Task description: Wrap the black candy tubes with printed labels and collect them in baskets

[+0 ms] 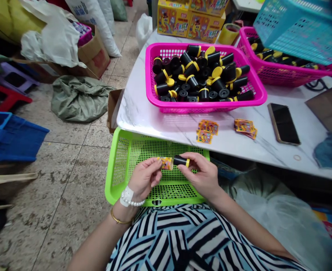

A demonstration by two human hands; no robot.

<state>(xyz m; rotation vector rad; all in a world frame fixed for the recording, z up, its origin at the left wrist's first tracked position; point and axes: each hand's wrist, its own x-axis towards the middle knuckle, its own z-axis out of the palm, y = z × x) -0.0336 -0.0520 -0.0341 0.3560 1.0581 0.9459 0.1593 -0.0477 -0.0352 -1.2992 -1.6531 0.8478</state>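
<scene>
Above a green plastic basket (113, 165), my left hand (144, 175) pinches a small yellow-orange printed sticker (166, 163) between thumb and finger. My right hand (201, 173) grips a small black container (180, 160) with a yellow rim, lying sideways. The sticker's right edge is close to the container's end; whether they touch I cannot tell. On the white marble-patterned table lie two small piles of similar stickers, a left pile (207, 131) and a right pile (245, 128). Behind them stands a pink basket (211, 105) full of black containers, several with yellow lids.
A phone (283, 123) lies on the table's right side. A second pink basket (284, 75) sits behind it, under a blue basket (301, 34). Printed yellow boxes (190, 20) and a tape roll (228, 34) are at the back. A blue bin (13, 137) stands on the floor at left.
</scene>
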